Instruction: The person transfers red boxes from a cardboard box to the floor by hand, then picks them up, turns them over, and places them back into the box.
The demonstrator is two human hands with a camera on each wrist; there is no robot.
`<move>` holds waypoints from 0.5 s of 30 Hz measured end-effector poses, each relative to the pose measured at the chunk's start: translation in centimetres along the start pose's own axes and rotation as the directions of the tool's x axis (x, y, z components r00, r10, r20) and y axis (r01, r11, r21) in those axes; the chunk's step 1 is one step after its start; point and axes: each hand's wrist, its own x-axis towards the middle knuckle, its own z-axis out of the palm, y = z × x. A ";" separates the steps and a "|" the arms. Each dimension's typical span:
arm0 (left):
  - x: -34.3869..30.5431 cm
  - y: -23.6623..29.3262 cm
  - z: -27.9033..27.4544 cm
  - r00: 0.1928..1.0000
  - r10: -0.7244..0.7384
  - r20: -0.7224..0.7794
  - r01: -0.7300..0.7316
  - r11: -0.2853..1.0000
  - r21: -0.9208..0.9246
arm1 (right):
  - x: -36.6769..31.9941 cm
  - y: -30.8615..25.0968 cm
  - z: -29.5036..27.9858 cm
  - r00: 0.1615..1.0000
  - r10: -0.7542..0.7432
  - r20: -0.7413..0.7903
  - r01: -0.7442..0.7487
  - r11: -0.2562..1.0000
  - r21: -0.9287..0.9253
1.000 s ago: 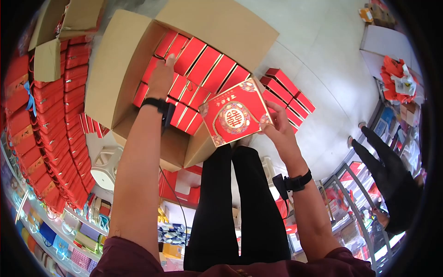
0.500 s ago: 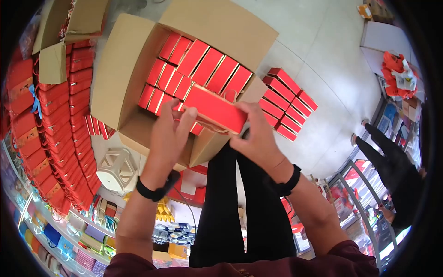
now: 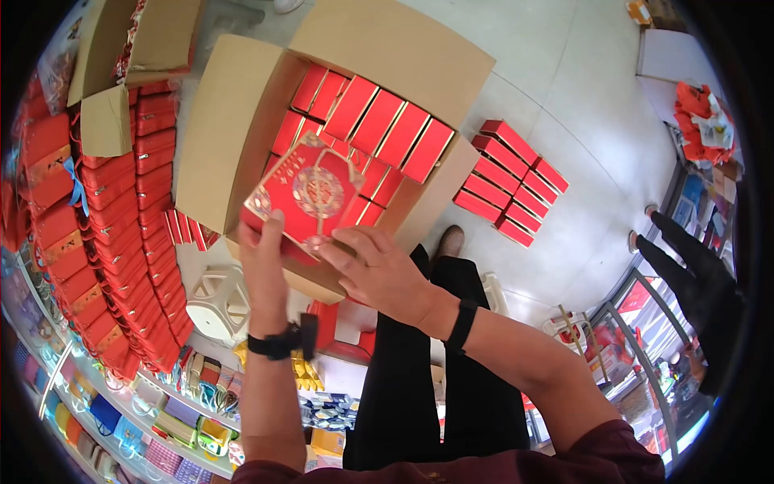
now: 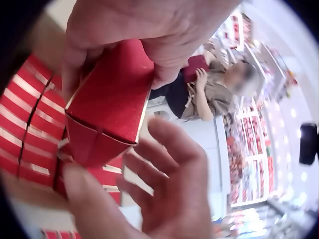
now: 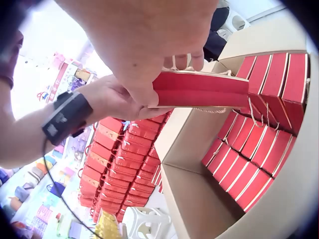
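My left hand (image 3: pixel 264 270) grips the lower left side of a red gift box (image 3: pixel 282 194) with a gold-and-floral round emblem and a cord handle. In the left wrist view, the fingers and thumb of that hand (image 4: pixel 154 22) span the box's narrow red side (image 4: pixel 112 94). My right hand (image 3: pixel 391 278) is at the box's near corner; in the left wrist view its fingers (image 4: pixel 174 144) are loosely bent around the box's end, with a gap visible. The gift box is tilted over an open cardboard carton (image 3: pixel 230 121) packed with red boxes (image 3: pixel 379 125).
More red boxes (image 3: pixel 516 181) stand in rows on the floor right of the carton. At left are stacked red bags (image 3: pixel 113 234) and another carton (image 3: pixel 105 121). A white stool (image 3: pixel 218 302) stands near the carton. Another person's dark-clothed legs (image 3: pixel 685 258) show at far right.
The gift box has moved left and turned, first showing its narrow side, now its patterned face. My left hand left the carton and took hold of it; my right hand's grip has loosened.
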 end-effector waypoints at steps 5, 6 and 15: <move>6.8 3.6 -1.3 0.920 0.358 0.158 -0.383 0.742 0.550 | -2.5 1.5 -1.7 0.962 0.267 0.060 -0.271 0.960 0.068; 7.9 5.0 -0.4 0.934 0.319 0.160 -0.355 0.791 0.498 | -3.2 2.0 -1.8 0.949 0.309 0.069 -0.313 0.948 0.062; 15.9 4.2 7.1 0.916 0.181 0.358 -0.386 0.641 0.663 | -7.3 3.6 -2.9 0.884 0.458 0.098 -0.464 0.885 0.045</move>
